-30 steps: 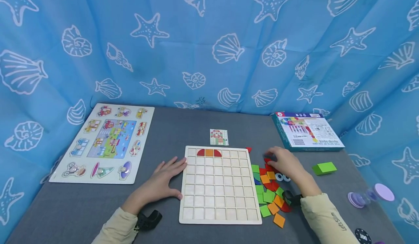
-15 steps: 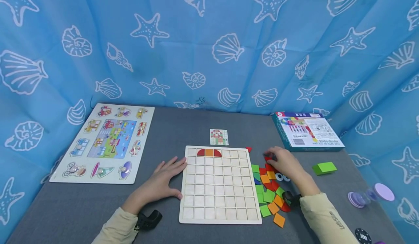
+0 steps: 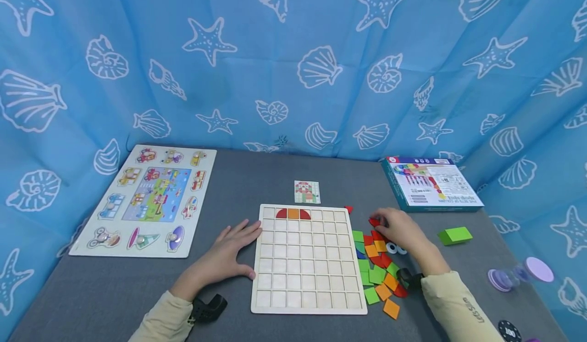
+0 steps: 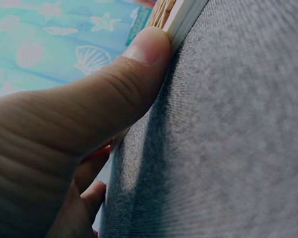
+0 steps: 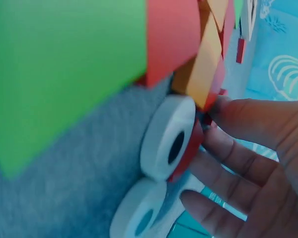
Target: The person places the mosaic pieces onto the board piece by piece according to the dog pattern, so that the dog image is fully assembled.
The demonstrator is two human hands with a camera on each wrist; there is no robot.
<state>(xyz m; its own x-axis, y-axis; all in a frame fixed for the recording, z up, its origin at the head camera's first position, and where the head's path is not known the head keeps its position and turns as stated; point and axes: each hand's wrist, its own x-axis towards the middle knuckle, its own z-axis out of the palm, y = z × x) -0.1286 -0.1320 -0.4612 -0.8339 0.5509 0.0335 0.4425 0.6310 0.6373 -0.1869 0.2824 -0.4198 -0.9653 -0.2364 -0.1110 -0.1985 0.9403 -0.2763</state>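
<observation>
Red piece [image 3: 374, 221] in the pinch!

The right hand [image 3: 399, 227] has it between thumb and finger, right of the grid board [image 3: 308, 253]; the left hand [image 3: 223, 263], fingers spread, touches the board's left edge. Picking, it seems; next calls for a clean lift boardward.

Red piece [image 3: 373, 222] partly hidden; green tile [image 5: 64, 69] blurred.

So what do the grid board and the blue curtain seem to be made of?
The grid board looks like matte wood, judging by its pale tan colour. The blue curtain is probably smooth fabric, given its soft folds; which fibre is unclear.
</observation>
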